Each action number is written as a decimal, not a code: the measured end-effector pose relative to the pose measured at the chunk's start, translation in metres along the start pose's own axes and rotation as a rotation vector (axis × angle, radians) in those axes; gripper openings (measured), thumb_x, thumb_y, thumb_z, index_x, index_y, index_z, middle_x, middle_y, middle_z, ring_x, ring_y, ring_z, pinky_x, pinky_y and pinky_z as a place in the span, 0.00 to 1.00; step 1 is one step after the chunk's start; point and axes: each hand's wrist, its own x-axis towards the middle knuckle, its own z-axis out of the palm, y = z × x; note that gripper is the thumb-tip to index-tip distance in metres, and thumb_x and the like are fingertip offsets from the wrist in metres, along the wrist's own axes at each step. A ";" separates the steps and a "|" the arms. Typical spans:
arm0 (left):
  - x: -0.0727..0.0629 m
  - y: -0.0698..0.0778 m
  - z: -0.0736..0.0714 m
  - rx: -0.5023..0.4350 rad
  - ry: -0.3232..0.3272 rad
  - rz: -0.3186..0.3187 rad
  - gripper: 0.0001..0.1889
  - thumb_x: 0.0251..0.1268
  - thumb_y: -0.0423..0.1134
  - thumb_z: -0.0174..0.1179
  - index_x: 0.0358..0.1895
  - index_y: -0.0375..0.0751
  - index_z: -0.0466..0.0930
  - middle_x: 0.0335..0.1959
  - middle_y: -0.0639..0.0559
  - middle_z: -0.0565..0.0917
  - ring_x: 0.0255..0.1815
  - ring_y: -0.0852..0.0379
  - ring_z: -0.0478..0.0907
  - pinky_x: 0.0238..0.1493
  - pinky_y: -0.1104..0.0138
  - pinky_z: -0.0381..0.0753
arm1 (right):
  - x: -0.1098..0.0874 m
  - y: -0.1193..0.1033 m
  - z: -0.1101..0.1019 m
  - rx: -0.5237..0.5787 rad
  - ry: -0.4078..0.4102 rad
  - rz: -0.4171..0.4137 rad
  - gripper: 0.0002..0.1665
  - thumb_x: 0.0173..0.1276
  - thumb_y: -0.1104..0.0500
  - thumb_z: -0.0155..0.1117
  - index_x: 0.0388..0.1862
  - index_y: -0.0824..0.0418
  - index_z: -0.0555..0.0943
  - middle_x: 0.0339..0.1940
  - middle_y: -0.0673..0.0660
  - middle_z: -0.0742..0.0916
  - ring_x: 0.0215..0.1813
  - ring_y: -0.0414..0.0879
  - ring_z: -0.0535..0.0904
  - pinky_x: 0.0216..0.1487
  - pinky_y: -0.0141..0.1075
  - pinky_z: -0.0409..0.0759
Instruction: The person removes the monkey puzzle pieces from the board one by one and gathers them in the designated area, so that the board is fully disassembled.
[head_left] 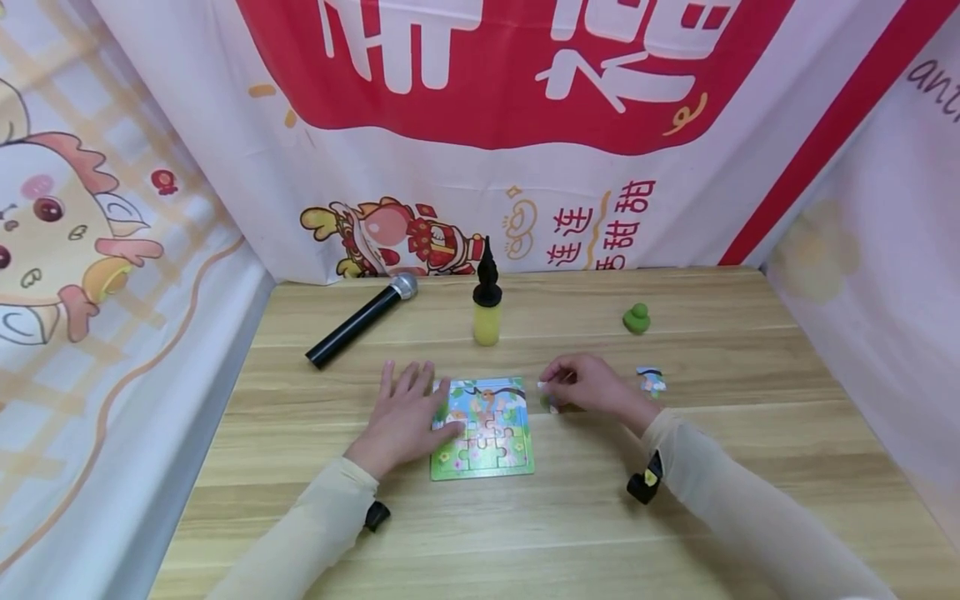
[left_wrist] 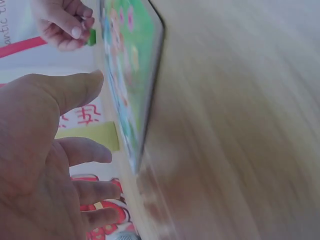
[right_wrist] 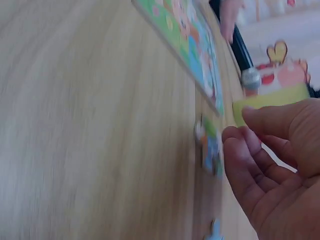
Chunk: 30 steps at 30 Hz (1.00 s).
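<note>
A jigsaw puzzle in a flat tray [head_left: 483,458] lies on the table, its picture green below and blue above. My left hand [head_left: 405,421] is spread at the puzzle's left side, thumb over the board and nothing in its grasp. Just right of the puzzle, my right hand [head_left: 588,385] has loosely bent fingers, with a gap between thumb and index finger in the right wrist view. A loose puzzle piece [right_wrist: 211,150] lies on the table by those fingertips; whether they touch it is unclear. Farther right lies another puzzle piece [head_left: 651,380].
Behind the puzzle stands a yellow, black-topped pump-like bottle [head_left: 487,323]. A black microphone [head_left: 356,329] with a silver head lies at the back left. At the back right sits a small green rounded object [head_left: 637,318]. Printed cloth [head_left: 450,175] hangs behind the wooden table.
</note>
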 end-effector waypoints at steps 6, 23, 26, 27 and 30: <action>0.008 0.022 0.001 -0.019 -0.016 0.049 0.42 0.69 0.69 0.54 0.78 0.47 0.64 0.80 0.40 0.56 0.80 0.40 0.50 0.76 0.41 0.31 | 0.000 -0.020 0.016 -0.154 -0.192 -0.161 0.12 0.68 0.63 0.71 0.51 0.61 0.87 0.38 0.48 0.87 0.40 0.41 0.81 0.44 0.37 0.82; 0.020 0.041 0.013 0.002 -0.120 0.062 0.42 0.69 0.67 0.56 0.79 0.44 0.62 0.80 0.42 0.56 0.80 0.45 0.52 0.75 0.42 0.53 | 0.003 -0.032 0.030 -0.300 -0.271 -0.159 0.19 0.68 0.58 0.73 0.56 0.63 0.86 0.36 0.45 0.85 0.36 0.38 0.79 0.40 0.35 0.81; 0.021 0.041 0.011 0.003 -0.129 0.061 0.44 0.68 0.68 0.57 0.79 0.44 0.62 0.80 0.41 0.56 0.80 0.45 0.52 0.74 0.41 0.53 | 0.003 -0.032 0.029 -0.302 -0.268 -0.163 0.19 0.68 0.57 0.73 0.56 0.63 0.86 0.36 0.45 0.85 0.36 0.37 0.79 0.40 0.35 0.81; 0.022 0.042 0.010 0.004 -0.131 0.060 0.44 0.68 0.68 0.57 0.79 0.44 0.62 0.80 0.41 0.56 0.80 0.45 0.52 0.74 0.41 0.53 | 0.003 -0.032 0.029 -0.300 -0.267 -0.164 0.19 0.68 0.57 0.73 0.55 0.63 0.86 0.36 0.45 0.85 0.36 0.37 0.79 0.40 0.35 0.81; 0.023 0.042 0.010 0.014 -0.131 0.061 0.45 0.68 0.69 0.57 0.79 0.44 0.62 0.80 0.42 0.56 0.80 0.46 0.52 0.74 0.40 0.53 | 0.003 -0.032 0.027 -0.299 -0.267 -0.167 0.19 0.68 0.57 0.73 0.55 0.63 0.86 0.36 0.44 0.85 0.35 0.37 0.79 0.40 0.34 0.81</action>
